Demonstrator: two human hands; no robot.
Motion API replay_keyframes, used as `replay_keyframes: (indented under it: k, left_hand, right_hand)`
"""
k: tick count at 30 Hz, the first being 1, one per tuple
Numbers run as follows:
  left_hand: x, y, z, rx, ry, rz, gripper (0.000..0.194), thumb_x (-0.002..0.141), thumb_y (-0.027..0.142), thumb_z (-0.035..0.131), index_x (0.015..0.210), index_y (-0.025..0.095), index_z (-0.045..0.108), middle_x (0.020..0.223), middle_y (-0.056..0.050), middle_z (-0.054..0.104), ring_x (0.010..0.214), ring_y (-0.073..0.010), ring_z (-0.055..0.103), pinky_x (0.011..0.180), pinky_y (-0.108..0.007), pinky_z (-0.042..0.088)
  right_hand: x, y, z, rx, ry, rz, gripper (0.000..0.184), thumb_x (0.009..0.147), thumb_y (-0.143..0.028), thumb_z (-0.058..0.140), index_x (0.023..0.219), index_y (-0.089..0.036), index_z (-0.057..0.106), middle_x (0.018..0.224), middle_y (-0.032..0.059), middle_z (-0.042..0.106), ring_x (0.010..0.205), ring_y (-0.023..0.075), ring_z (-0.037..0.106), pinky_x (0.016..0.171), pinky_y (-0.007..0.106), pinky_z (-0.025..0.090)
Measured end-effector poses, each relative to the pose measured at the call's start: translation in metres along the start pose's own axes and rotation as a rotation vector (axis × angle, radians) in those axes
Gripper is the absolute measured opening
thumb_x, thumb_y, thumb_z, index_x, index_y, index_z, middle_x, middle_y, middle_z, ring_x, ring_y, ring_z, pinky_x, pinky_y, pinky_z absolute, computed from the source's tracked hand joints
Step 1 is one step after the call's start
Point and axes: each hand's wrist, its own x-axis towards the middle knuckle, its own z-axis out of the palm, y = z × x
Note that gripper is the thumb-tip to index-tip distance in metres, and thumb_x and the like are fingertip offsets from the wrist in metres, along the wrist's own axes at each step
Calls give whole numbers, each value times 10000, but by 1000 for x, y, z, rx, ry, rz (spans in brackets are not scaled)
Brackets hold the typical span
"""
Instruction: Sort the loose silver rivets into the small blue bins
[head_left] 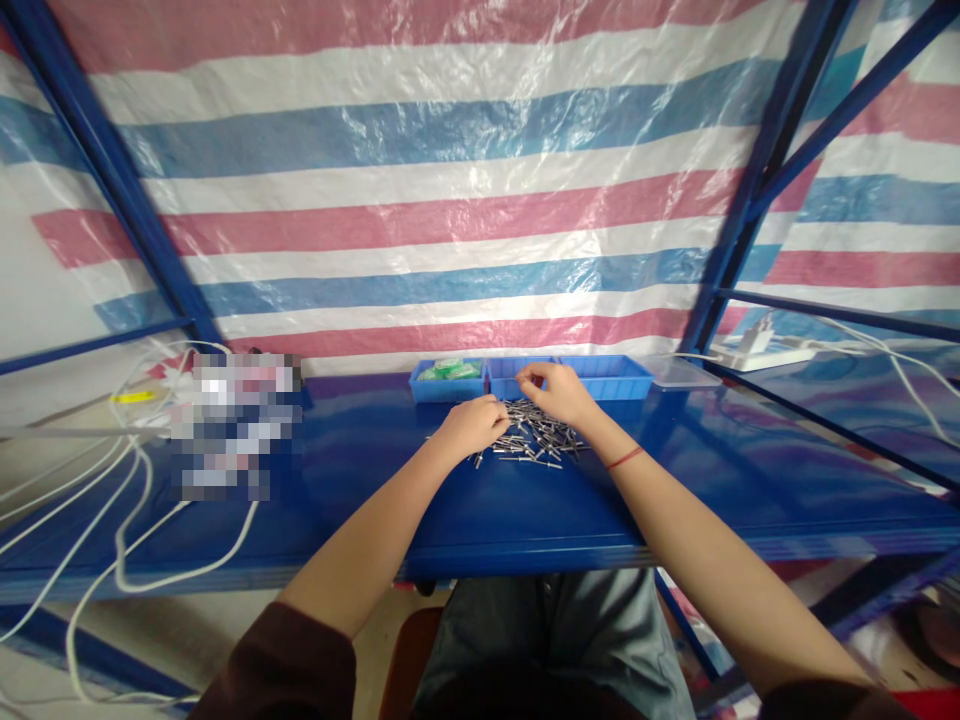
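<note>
Steel rivets (534,437) lie heaped on the blue shelf (495,500), where the left hand (472,425) curls loosely over the pile's near edge. The right hand (555,392) pinches at something small, too small to tell, just before the blue bins (600,378). Picking singly, from the heap's loose edge, should prevent tangles.

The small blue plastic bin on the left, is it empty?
Not empty: the small blue plastic bin holds something green and white, showing above its rim. What it is cannot be told.
</note>
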Motion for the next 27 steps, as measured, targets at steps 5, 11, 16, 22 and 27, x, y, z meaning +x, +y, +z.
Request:
replay_keyframes:
  k: [5, 11, 16, 22, 27]
  left_hand:
    - [3, -8, 2, -132, 224, -52, 203, 883, 277, 407, 833, 210, 592, 871, -36, 574, 838, -182, 572, 771, -289, 444]
    - [9, -12, 8, -220, 408, -50, 166, 900, 243, 384, 857, 192, 536, 853, -37, 593, 835, -170, 561, 787, -287, 434]
    - [11, -9, 11, -322, 450, -36, 143, 895, 244, 406, 891, 182, 535, 865, -41, 605, 815, -157, 569, 745, -269, 448]
    - [11, -10, 12, -340, 439, -21, 128, 868, 256, 467, 869, 178, 568, 819, -33, 600, 784, -152, 571, 708, -261, 452]
    - [12, -11, 15, -362, 445, -9, 110, 853, 260, 490, 824, 177, 556, 778, -16, 577, 740, -139, 553, 667, -247, 441]
  right_hand:
    - [-1, 0, 9, 85, -49, 122, 200, 687, -109, 538, 817, -180, 672, 796, 33, 691, 680, 154, 594, 700, 279, 447]
    - [-1, -8, 25, 508, 18, 200, 133, 700, -258, 592, 761, -152, 644, 766, 48, 675, 704, 150, 603, 712, 285, 467]
    - [-2, -11, 26, 677, 76, 281, 225, 659, -373, 644, 735, -161, 642, 723, 33, 670, 684, 149, 593, 712, 303, 472]
    - [-2, -8, 27, 692, 87, 255, 230, 658, -372, 658, 741, -157, 649, 753, 43, 676, 707, 153, 602, 725, 304, 471]
    - [-2, -7, 28, 567, 142, 170, 263, 702, -401, 631, 738, -141, 652, 717, 50, 669, 660, 150, 588, 657, 288, 467]
